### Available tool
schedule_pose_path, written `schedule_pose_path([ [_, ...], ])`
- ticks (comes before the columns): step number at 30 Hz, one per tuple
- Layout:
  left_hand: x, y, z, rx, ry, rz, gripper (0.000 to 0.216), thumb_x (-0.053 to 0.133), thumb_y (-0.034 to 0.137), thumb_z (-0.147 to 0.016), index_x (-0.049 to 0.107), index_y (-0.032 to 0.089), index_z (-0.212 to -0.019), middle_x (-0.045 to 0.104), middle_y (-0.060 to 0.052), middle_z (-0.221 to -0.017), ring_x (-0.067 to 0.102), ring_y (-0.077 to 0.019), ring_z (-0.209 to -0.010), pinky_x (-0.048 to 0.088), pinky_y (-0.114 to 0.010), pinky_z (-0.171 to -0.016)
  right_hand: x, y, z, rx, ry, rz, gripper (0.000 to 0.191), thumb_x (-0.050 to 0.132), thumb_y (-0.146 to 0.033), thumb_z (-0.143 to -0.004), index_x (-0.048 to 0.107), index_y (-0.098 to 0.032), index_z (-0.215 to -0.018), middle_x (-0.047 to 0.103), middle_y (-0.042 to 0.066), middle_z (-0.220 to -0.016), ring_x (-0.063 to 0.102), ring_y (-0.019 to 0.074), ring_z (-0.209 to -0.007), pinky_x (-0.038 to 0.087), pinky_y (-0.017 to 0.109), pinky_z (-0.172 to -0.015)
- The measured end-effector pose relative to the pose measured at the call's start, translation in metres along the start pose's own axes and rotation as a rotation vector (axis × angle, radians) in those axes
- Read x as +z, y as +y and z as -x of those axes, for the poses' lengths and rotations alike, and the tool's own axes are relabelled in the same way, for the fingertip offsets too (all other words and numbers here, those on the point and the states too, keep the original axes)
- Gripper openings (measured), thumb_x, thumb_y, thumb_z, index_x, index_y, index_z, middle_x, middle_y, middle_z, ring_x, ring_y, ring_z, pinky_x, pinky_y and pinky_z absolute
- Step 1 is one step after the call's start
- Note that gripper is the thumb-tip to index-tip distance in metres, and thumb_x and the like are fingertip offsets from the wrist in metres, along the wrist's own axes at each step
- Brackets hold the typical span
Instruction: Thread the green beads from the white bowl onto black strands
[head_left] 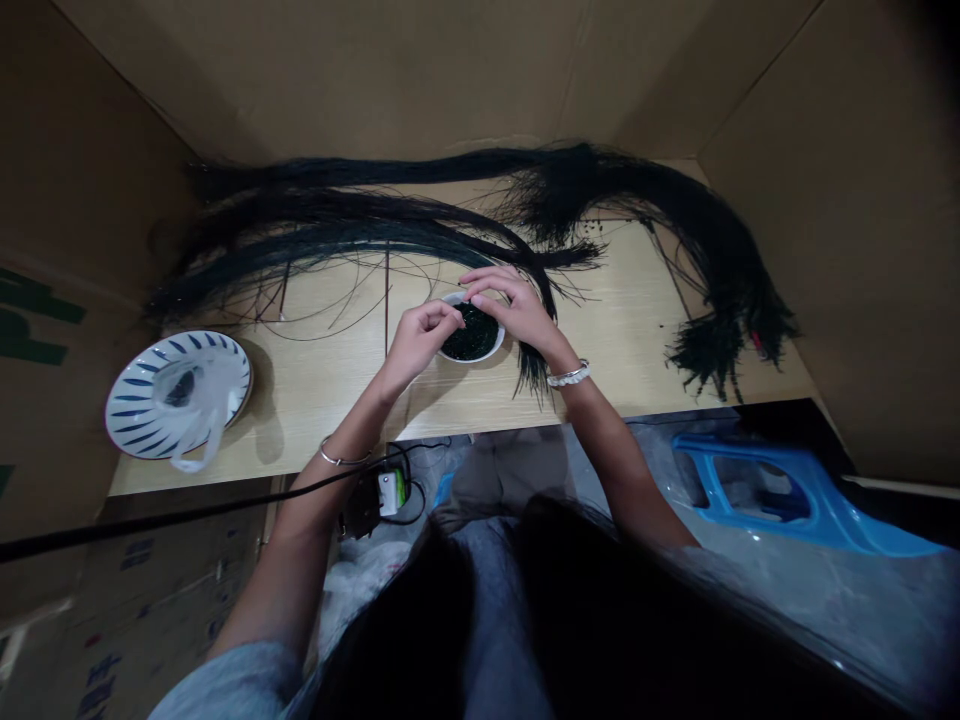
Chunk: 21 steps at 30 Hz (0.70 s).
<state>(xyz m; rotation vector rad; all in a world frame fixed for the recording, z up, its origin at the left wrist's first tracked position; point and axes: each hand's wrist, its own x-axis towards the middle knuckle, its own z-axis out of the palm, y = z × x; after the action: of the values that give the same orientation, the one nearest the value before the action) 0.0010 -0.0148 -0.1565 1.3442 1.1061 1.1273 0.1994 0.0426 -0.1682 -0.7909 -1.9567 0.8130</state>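
Observation:
A small white bowl [501, 345] holds tiny dark green, glittering pieces [471, 335] that look like beads. My left hand [426, 338] is at the bowl's left rim, fingers curled and thumb and forefinger pinched over the pieces. From the right, my right hand [517, 305] reaches over the bowl's far side. Its thumb and forefinger come together while another finger stretches out. Whatever lies in either pinch is too fine to make out. Beside and partly behind my right wrist hangs the end of a dark strand bundle [534, 370].
More long, dark strand bundles [337, 215] lie along the table's [615, 340] back, and a thick one [697, 220] bends down the right. A striped plate [135, 400] with clear plastic stands left. Cardboard walls [375, 80] surround the table. A black cable [187, 512] crosses lower left; a blue stool [832, 510] stands lower right.

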Motion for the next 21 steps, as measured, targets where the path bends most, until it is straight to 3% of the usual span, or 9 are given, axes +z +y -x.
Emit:
schedule_pose_path([
  [9,0.0001,-0.0014,-0.0010,0.003,0.011,0.013,0.030,0.077,0.043,-0.083,0.069,0.015,-0.074,0.045,0.005,-0.050,0.033,-0.0060,-0.047,0.020,-0.022,-0.048,0.0016,-0.0031,0.0002,0.081,0.013,-0.104,0.022,0.068,-0.047,-0.095,0.077,-0.027,-0.096,0.077,0.002,-0.120,0.065,0.0232,-0.121,0.041,0.049,-0.116],
  [21,0.0018,0.0031,0.0027,0.014,0.034,0.012,0.040,0.076,0.055,-0.085,0.070,0.016,-0.077,0.044,0.005,-0.050,0.033,-0.0069,-0.047,0.021,-0.022,-0.047,0.0072,-0.0026,0.0018,0.277,0.004,-0.470,0.028,0.078,-0.051,-0.086,0.078,-0.024,-0.093,0.078,0.005,-0.117,0.069,0.0229,-0.122,0.044,0.045,-0.118],
])
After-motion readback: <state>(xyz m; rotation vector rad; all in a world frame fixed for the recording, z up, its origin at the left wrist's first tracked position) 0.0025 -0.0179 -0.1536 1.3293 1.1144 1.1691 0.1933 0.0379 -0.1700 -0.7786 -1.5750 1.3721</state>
